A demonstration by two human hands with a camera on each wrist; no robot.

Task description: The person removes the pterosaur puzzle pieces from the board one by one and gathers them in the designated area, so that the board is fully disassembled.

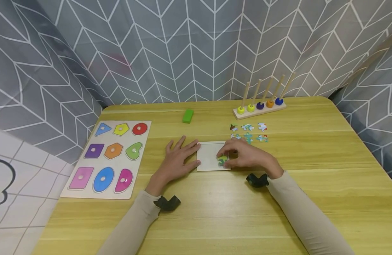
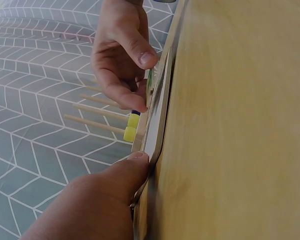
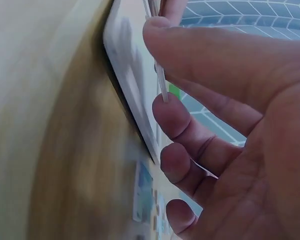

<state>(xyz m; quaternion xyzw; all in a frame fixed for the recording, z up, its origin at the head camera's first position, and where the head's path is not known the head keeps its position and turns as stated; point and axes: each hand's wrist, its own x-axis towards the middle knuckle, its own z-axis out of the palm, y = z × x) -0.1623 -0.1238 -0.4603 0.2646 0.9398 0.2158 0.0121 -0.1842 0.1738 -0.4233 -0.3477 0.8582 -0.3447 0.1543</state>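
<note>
A small white puzzle tray (image 1: pixel 208 152) with a thin raised border lies on the table between the two hands. My left hand (image 1: pixel 177 161) has its fingers spread, with fingertips and thumb at the tray's left edge. In the left wrist view the left thumb (image 2: pixel 125 172) rests against the tray's near end. Over the tray's right part, my right hand (image 1: pixel 247 154) pinches a green jigsaw puzzle piece (image 1: pixel 222 160) between thumb and fingers. The right wrist view shows this piece (image 3: pixel 161 82) edge-on, tilted above the tray's surface (image 3: pixel 130 55).
Several loose jigsaw pieces (image 1: pixel 247 127) lie in two rows beyond the right hand. Behind them stands a peg rack (image 1: pixel 259 112) with coloured beads. A green block (image 1: pixel 188 116) sits at the back. A shape puzzle board (image 1: pixel 108 161) with knobbed pieces fills the left side.
</note>
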